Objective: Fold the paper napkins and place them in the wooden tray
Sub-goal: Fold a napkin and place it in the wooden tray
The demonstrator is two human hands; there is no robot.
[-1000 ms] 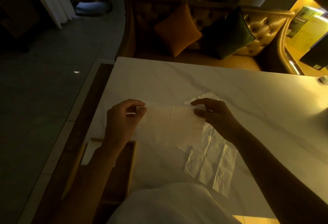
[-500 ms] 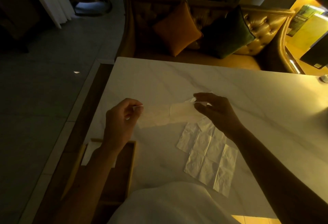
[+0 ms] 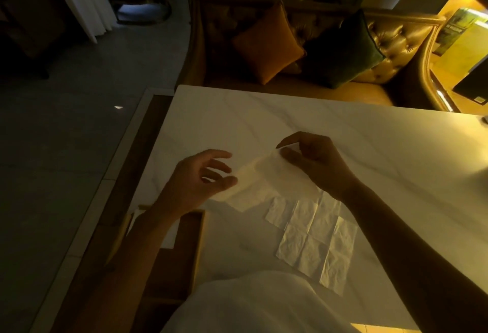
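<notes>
White folded napkin (image 3: 260, 182) | limp, sagging | right hand (image 3: 314, 163) pinches corner

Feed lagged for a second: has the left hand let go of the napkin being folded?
Yes. The left hand has opened and dropped toward the wooden tray; only the right hand pinches the napkin.
</notes>
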